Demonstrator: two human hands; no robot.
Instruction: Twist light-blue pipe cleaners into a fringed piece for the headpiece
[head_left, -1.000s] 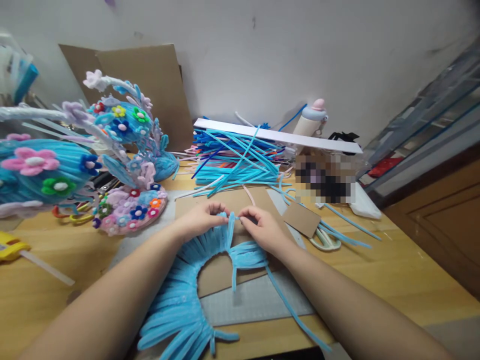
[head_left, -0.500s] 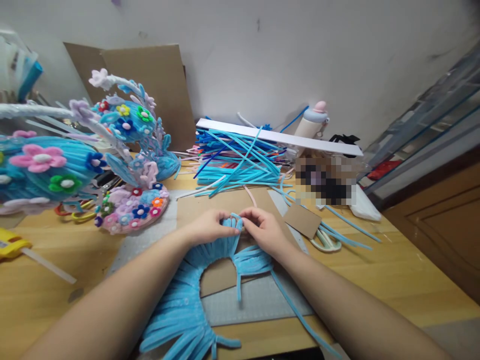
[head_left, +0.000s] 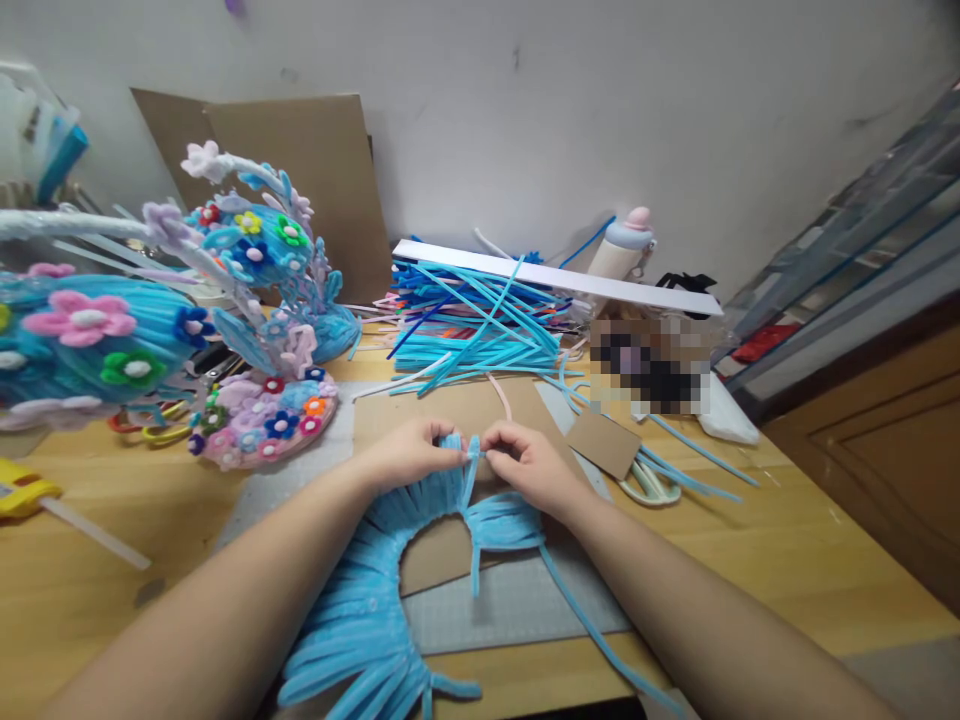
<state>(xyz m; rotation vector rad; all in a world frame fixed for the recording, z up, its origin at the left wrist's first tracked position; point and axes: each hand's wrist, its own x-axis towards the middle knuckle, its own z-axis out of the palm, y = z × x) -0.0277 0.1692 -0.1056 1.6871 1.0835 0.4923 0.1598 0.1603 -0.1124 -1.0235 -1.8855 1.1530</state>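
No legible text; label on yellow glue gun too small to read.

The left forearm I see from here is bare and smooth, broad at its near end and tapering to a slim wrist. The right forearm has much the same shape and is bare too, as far as it shows to me. The left hand and right hand are bare, with slender, rounded fingers; their nails are too small for me to make out.

The blue piece looks fuzzy, the wooden table smooth.
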